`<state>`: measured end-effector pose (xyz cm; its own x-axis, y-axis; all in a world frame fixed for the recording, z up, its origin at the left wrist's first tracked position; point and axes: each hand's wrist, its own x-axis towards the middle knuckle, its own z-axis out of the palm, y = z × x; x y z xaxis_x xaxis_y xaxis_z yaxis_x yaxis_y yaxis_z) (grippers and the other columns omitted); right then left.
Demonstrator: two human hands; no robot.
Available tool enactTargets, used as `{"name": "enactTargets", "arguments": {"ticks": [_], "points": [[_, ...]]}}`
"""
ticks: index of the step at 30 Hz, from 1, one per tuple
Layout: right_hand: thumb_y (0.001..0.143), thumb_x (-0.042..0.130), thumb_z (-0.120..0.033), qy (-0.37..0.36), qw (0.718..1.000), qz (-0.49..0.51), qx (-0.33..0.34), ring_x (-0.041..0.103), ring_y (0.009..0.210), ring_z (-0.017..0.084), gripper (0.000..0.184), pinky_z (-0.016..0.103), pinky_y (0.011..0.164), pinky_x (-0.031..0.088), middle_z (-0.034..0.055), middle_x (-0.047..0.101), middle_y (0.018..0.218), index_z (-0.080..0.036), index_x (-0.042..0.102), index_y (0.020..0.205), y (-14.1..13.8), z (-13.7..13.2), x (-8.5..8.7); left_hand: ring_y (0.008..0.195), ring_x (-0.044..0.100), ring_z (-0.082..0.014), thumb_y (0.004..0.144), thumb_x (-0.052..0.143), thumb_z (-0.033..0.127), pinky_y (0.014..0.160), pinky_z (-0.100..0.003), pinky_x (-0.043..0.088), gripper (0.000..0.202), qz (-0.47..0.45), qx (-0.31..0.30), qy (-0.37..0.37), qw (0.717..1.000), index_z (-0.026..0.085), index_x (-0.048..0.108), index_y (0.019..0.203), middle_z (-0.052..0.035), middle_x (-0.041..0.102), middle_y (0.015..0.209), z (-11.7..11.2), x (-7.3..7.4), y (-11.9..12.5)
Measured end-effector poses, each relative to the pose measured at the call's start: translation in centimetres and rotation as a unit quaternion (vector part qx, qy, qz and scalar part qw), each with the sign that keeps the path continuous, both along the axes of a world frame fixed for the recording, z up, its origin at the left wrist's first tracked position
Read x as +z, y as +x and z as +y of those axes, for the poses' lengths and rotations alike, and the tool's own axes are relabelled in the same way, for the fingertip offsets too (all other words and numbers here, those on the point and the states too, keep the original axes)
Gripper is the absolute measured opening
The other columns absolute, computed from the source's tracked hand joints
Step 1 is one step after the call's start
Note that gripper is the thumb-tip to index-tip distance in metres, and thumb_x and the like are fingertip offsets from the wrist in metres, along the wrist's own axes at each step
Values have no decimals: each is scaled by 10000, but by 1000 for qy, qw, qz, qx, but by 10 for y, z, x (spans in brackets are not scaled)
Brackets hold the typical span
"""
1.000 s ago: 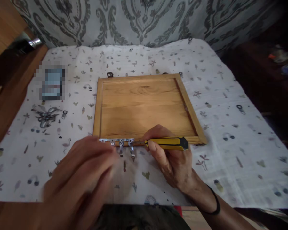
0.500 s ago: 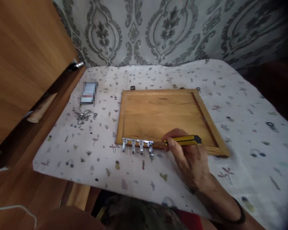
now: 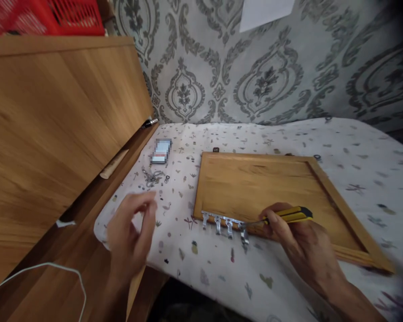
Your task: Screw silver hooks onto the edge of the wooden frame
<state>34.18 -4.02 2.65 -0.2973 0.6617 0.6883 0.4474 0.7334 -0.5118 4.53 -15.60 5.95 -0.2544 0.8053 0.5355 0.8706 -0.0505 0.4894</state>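
Note:
A wooden framed panel (image 3: pixel 255 183) lies flat on a cloth-covered table (image 3: pixel 356 147). A metal hook rail (image 3: pixel 225 222) with several hooks sits on its near edge. My right hand (image 3: pixel 295 243) is closed round a yellow and black screwdriver (image 3: pixel 289 215), whose tip rests at the rail's right end. My left hand (image 3: pixel 132 232) hovers over the table's left corner, blurred, fingers loosely curled and apart, with nothing in it. A small pile of metal hardware (image 3: pixel 152 175) lies beyond that hand.
A tall wooden cabinet side (image 3: pixel 53 134) stands at the left, with a red basket (image 3: pixel 53 15) on top. A small blurred box (image 3: pixel 161 151) lies near the hardware. A white cable (image 3: pixel 47 273) runs across the wooden surface below. Patterned wallpaper covers the back wall.
The view has swung left and up, revealing the cabinet and basket. My left hand left the hook rail, dropped out of view, then came back over the left table corner. The right hand kept the screwdriver at the rail.

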Motion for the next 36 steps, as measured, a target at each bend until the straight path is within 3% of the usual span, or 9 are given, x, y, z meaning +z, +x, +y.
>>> {"name": "enactTargets", "arguments": {"ticks": [2, 5, 8, 11, 19, 28, 36], "points": [[1019, 566, -283, 5, 1000, 12, 10, 567, 378, 146, 272, 257, 383, 418, 2, 597, 536, -261, 604, 750, -1, 2, 0, 959, 692, -200, 1006, 470, 291, 764, -297, 578, 244, -16, 32, -32, 999, 219, 675, 1117, -65, 732, 1054, 26, -5, -19], [1021, 558, -318, -4, 1000, 13, 5, 582, 393, 145, 294, 246, 383, 433, 6, 618, 551, -255, 610, 739, 2, 1, -3, 926, 685, -211, 962, 469, 210, 747, -305, 553, 229, 11, 49, -96, 994, 195, 681, 1048, -82, 725, 1031, 54, -28, -50], [1051, 460, -432, -44, 999, -8, -29, 596, 418, 161, 401, 267, 403, 470, 7, 615, 558, -235, 594, 728, 5, -1, -8, 904, 676, -224, 930, 481, 160, 795, -340, 535, 239, 35, 61, -123, 990, 196, 692, 1033, -81, 717, 992, 63, -51, -71], [1058, 413, -478, -68, 997, -15, -31, 599, 434, 170, 471, 282, 411, 477, 10, 604, 555, -229, 571, 691, 8, -2, -11, 885, 683, -221, 922, 511, 164, 805, -339, 531, 229, 57, 50, -145, 987, 206, 708, 1031, -65, 724, 977, 63, -61, -79], [1043, 458, -436, -79, 996, 0, -31, 558, 434, 152, 390, 278, 446, 428, -13, 571, 559, -217, 569, 740, 8, -3, -15, 931, 700, -214, 956, 496, 256, 819, -320, 558, 238, 91, 4, -152, 984, 236, 732, 979, -29, 738, 987, 61, -60, -86], [1042, 441, -368, -105, 994, 2, -40, 555, 540, 131, 355, 258, 536, 428, 1, 585, 634, -212, 531, 737, 9, -9, -20, 941, 663, -261, 912, 475, 398, 843, -358, 501, 220, 90, -18, -183, 979, 243, 628, 892, -49, 704, 959, 61, -59, -89], [1049, 451, -323, -91, 995, 16, -26, 528, 549, 115, 311, 251, 536, 409, -2, 574, 690, -204, 532, 773, 10, -8, -24, 783, 675, -231, 888, 525, 433, 765, -342, 544, 225, -7, -32, -190, 981, 255, 661, 900, -17, 750, 901, 61, -51, -53]]}}
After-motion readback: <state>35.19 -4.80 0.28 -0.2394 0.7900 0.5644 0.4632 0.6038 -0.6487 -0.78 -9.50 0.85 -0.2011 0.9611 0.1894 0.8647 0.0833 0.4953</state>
